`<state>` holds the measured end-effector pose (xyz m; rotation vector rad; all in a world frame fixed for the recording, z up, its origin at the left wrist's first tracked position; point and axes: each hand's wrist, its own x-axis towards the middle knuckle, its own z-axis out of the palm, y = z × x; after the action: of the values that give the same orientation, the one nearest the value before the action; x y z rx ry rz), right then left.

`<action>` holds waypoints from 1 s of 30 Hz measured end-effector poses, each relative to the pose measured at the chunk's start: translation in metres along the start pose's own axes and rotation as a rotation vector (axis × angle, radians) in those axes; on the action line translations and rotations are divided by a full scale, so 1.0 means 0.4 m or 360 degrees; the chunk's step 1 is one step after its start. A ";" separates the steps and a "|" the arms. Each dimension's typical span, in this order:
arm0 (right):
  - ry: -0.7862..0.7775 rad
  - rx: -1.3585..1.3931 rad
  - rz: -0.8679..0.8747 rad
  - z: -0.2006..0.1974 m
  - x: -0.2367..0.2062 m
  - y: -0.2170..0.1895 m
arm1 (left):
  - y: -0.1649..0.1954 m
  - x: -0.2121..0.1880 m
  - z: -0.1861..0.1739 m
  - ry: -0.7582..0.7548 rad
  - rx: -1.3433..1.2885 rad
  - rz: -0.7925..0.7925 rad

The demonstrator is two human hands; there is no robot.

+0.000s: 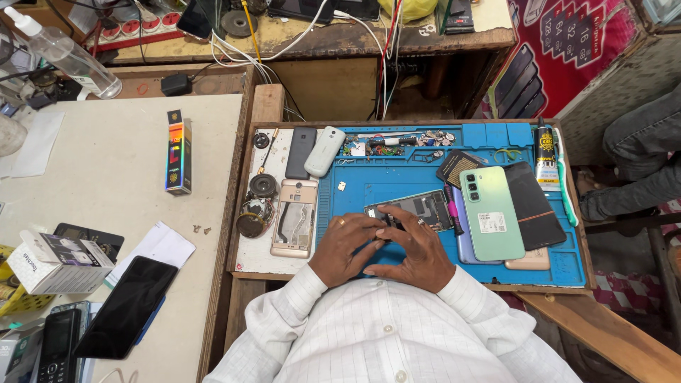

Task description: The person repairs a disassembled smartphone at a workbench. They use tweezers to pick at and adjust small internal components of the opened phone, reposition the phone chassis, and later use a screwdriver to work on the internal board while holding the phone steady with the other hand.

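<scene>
Centrally, opened phone (415, 210) lies crosswise on blue mat (397, 181), just beyond both hands; left hand (345, 245) and right hand (418, 250) pinch its near edge, right nearer.

Open lane: bare blue mat (383, 186) ahead of hands.
Right side: blocked by green phone (491, 213) on stacked phones.
Left side: gutted gold phone (294, 217), just beside mat.
Far edge: crowded parts tray (397, 144).

Both hands, left (345, 243) and right (415, 250), fingertips together, white-sleeved forearms angled inward.
</scene>
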<state>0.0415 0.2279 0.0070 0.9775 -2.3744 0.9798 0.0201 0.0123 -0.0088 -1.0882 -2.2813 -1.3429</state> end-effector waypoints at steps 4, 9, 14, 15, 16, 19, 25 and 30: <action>0.0009 -0.0006 -0.0019 0.002 0.000 -0.003 | -0.004 0.007 0.009 -0.0071 0.0117 -0.0198; 0.0012 0.0009 -0.0001 0.003 -0.001 -0.001 | 0.004 0.006 0.000 0.0013 0.0051 -0.0130; 0.0000 -0.0007 -0.0023 -0.001 0.000 -0.001 | 0.005 -0.001 0.003 0.0045 0.0074 -0.0063; -0.0002 -0.0003 -0.0025 -0.001 0.001 -0.003 | 0.005 0.000 0.005 0.0043 0.0087 -0.0132; -0.0004 0.0002 -0.0028 -0.002 0.002 -0.005 | 0.005 0.002 0.007 0.0041 0.0100 -0.0202; 0.0009 0.0013 -0.0022 -0.003 0.004 -0.010 | 0.008 0.006 0.005 0.0056 0.0087 -0.0334; 0.0011 0.0024 -0.0028 -0.007 0.011 -0.011 | 0.025 0.009 -0.020 0.0122 -0.0047 -0.0107; 0.0035 -0.0024 -0.0034 -0.005 0.012 -0.014 | 0.089 0.075 -0.139 0.0394 -0.0116 -0.0026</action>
<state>0.0427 0.2244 0.0138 0.9797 -2.3449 0.9589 0.0183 -0.0103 0.0599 -0.8712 -2.0814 -1.4871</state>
